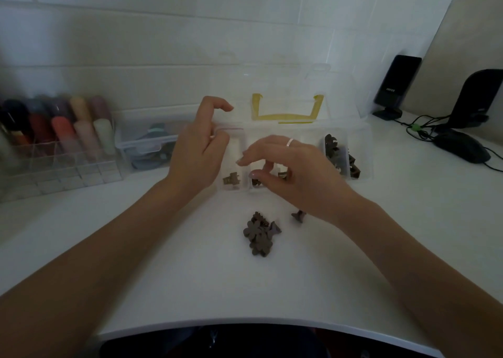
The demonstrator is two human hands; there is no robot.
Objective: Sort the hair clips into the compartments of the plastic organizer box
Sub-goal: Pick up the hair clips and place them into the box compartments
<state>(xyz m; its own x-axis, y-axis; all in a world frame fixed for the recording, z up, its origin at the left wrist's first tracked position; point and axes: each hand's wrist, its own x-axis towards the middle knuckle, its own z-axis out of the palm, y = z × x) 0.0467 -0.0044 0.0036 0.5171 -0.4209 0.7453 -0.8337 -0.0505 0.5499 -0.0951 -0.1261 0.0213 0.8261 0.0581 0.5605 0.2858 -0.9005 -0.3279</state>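
At frame centre, both hands over organizer box [362, 150]: left hand [196, 153] fingers spread, empty; right hand [294, 172] fingertips [254, 174] loosely curled above middle compartment, grip unclear. Hair clips [260, 235] piled lower centre, apart from fingers. Speaker [396, 85] lettering unreadable.

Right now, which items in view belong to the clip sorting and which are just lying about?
Job:
organizer box
pile of clips
single clip
left hand
right hand

Lying about:
lipstick rack
lidded container
speakers
mouse
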